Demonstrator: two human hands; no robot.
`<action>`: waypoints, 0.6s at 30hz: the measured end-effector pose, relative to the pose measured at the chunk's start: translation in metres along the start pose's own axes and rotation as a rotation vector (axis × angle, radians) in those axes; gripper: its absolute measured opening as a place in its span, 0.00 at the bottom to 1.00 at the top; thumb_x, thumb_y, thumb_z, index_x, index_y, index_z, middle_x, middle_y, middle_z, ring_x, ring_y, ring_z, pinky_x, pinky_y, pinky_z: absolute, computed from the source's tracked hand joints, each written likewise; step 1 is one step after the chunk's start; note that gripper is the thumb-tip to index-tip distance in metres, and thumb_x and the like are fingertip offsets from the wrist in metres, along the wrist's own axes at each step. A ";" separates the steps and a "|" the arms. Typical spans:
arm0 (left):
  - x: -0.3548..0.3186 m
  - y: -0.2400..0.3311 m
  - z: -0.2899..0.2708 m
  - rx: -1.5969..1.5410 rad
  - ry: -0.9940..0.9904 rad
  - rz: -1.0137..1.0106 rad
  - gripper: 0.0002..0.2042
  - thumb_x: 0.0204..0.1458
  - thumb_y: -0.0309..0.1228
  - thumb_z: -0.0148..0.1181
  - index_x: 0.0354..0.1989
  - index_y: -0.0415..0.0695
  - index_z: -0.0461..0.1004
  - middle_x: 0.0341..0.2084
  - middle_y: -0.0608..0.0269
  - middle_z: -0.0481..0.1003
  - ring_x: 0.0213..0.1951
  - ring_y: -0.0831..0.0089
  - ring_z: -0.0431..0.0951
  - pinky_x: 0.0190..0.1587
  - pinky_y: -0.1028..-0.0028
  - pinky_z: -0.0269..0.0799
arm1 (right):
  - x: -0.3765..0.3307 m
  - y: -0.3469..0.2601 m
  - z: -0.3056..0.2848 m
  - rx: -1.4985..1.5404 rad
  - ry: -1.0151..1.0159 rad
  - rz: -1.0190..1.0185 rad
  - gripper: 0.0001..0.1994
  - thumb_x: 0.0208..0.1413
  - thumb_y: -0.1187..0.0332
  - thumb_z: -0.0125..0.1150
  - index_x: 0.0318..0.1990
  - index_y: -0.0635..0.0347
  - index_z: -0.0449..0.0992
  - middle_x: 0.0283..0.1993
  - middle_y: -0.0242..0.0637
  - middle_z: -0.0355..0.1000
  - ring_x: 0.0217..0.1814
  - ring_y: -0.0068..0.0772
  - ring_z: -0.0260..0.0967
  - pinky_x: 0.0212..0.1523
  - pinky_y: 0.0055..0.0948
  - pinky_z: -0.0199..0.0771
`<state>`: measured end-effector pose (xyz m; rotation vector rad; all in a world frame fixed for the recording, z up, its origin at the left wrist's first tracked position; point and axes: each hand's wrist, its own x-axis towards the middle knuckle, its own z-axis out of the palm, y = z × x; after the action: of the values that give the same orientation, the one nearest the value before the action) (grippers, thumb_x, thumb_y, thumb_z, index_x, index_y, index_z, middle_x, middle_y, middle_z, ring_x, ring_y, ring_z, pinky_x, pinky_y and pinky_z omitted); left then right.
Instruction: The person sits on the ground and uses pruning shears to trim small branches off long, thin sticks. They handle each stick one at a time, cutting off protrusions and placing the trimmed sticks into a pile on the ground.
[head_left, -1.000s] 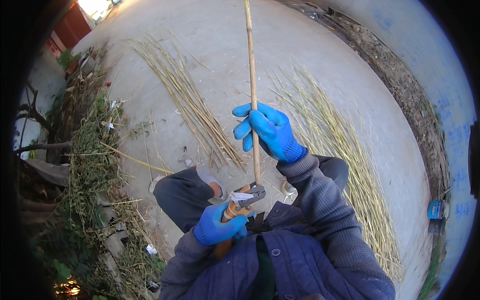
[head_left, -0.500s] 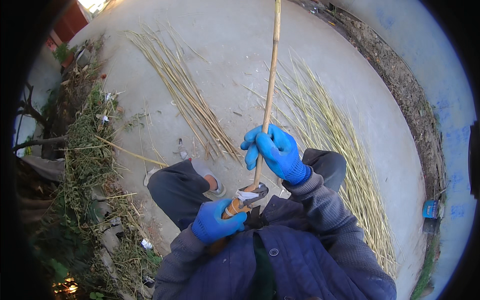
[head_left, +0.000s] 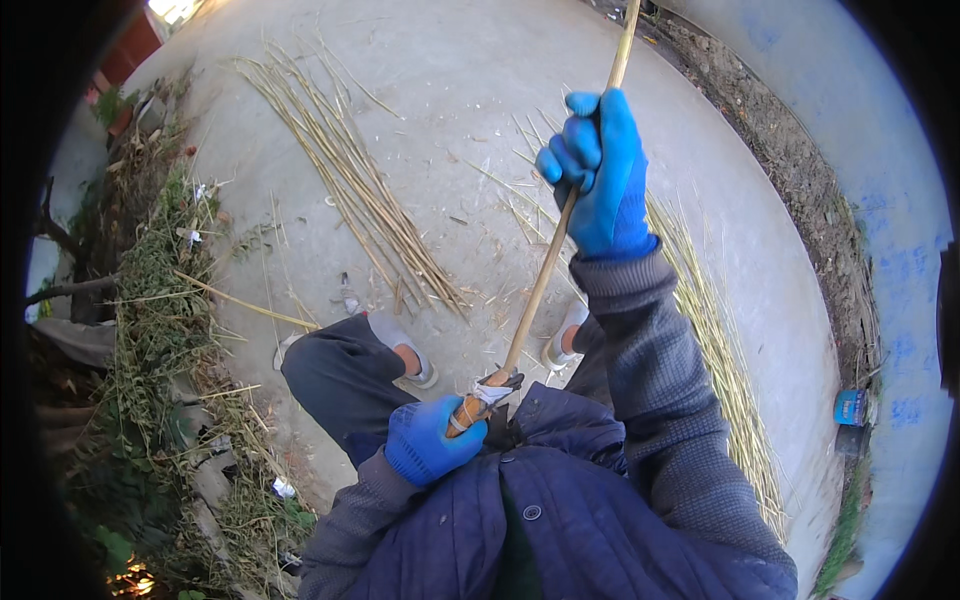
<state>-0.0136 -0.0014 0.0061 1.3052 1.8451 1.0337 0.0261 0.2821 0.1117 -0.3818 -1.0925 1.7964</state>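
Observation:
My left hand (head_left: pixel 425 440), in a blue glove, is closed on the handle of a wooden-handled tool (head_left: pixel 466 414) close to my lap. Pale binding goes round the handle, and white wrapping sits at its dark metal head (head_left: pixel 511 384). My right hand (head_left: pixel 608 180), gloved in blue too, is wrapped round a long tan stick (head_left: pixel 540 295) high above the ground. The stick slants from the tool's head up past my right hand and out of the top of the picture. Its contact with the metal is partly hidden.
A bundle of tan sticks (head_left: pixel 365 190) lies on the concrete ahead to the left. Many thin yellow-green stalks (head_left: pixel 715 340) are spread to the right. Dry weeds and branches (head_left: pixel 165 330) line the left side. A blue can (head_left: pixel 851 407) stands by the right wall.
My right hand has moved up and to the right, and its grip on the stick has tightened. The stick leans more to the right. My left hand stays almost in place with the tool.

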 end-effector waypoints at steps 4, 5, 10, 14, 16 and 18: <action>0.013 0.006 -0.005 -0.071 -0.006 -0.003 0.15 0.48 0.37 0.66 0.34 0.37 0.77 0.22 0.46 0.76 0.25 0.55 0.81 0.27 0.65 0.73 | -0.047 0.022 -0.010 0.007 -0.099 0.176 0.22 0.70 0.49 0.40 0.45 0.60 0.72 0.17 0.22 0.53 0.17 0.18 0.51 0.27 0.28 0.68; 0.016 0.007 -0.009 -0.094 -0.015 0.005 0.15 0.48 0.37 0.67 0.34 0.36 0.77 0.23 0.46 0.77 0.25 0.55 0.81 0.27 0.65 0.73 | -0.046 0.022 -0.016 0.015 -0.206 0.159 0.23 0.70 0.49 0.40 0.48 0.61 0.71 0.19 0.23 0.56 0.18 0.18 0.53 0.31 0.28 0.70; 0.023 0.006 -0.006 -0.075 -0.089 0.089 0.15 0.48 0.37 0.67 0.34 0.36 0.77 0.24 0.46 0.77 0.26 0.55 0.81 0.29 0.65 0.74 | 0.008 -0.001 -0.025 0.008 -0.300 0.076 0.28 0.70 0.49 0.40 0.58 0.71 0.65 0.31 0.37 0.74 0.26 0.23 0.68 0.49 0.33 0.80; 0.021 0.003 -0.006 -0.042 -0.126 -0.020 0.16 0.46 0.38 0.68 0.35 0.36 0.77 0.24 0.45 0.77 0.25 0.54 0.81 0.28 0.64 0.74 | 0.075 -0.037 0.002 -0.076 -0.365 0.027 0.27 0.68 0.51 0.45 0.57 0.71 0.66 0.33 0.40 0.76 0.34 0.29 0.76 0.53 0.32 0.79; 0.027 0.003 -0.015 -0.012 -0.039 0.073 0.15 0.47 0.37 0.68 0.35 0.36 0.77 0.24 0.47 0.78 0.24 0.59 0.81 0.27 0.67 0.74 | 0.077 -0.041 0.017 -0.274 -0.407 -0.134 0.23 0.69 0.54 0.44 0.51 0.71 0.70 0.30 0.40 0.76 0.29 0.30 0.75 0.47 0.32 0.81; 0.041 0.008 -0.026 -0.120 -0.005 0.043 0.14 0.49 0.35 0.68 0.37 0.36 0.77 0.24 0.51 0.79 0.25 0.64 0.82 0.27 0.70 0.75 | 0.065 -0.037 0.019 -0.438 -0.287 -0.169 0.22 0.70 0.57 0.41 0.50 0.72 0.70 0.27 0.38 0.74 0.26 0.29 0.74 0.52 0.37 0.79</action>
<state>-0.0443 0.0331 0.0227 1.2798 1.7303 1.1445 0.0025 0.3324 0.1653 -0.2818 -1.6783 1.4843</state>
